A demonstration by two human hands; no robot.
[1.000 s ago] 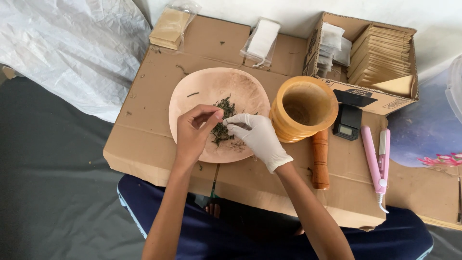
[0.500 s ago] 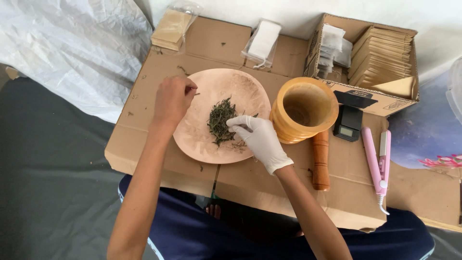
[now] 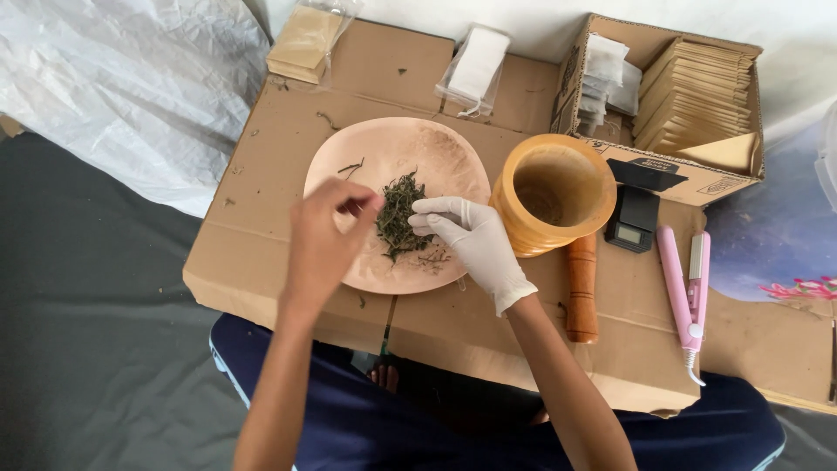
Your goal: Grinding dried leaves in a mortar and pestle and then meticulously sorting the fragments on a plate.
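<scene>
Dark green dried leaves (image 3: 397, 218) lie in a small heap near the middle of a pale pink round plate (image 3: 436, 153), which sits on a flattened cardboard box (image 3: 261, 235) used as a work surface. The right hand (image 3: 471, 244), in a white glove, rests at the heap's right edge, its fingers curled with the tips pressed onto the leaves; whether it pinches any is hard to tell. The left hand (image 3: 323, 240) is bare and hovers over the plate's left side, thumb and forefinger pinched together just beside the heap; what they hold, if anything, is too small to see. A few loose stems lie on the plate's upper left.

Just right of the plate stands a wooden mortar (image 3: 558, 192), with a wooden pestle (image 3: 581, 292) lying below it. Further right are a small black scale (image 3: 635, 222) and a pink hair straightener (image 3: 684, 292). An open carton of tan envelopes (image 3: 697, 100) sits at the upper right, and white plastic sheeting (image 3: 122, 78) covers the upper left.
</scene>
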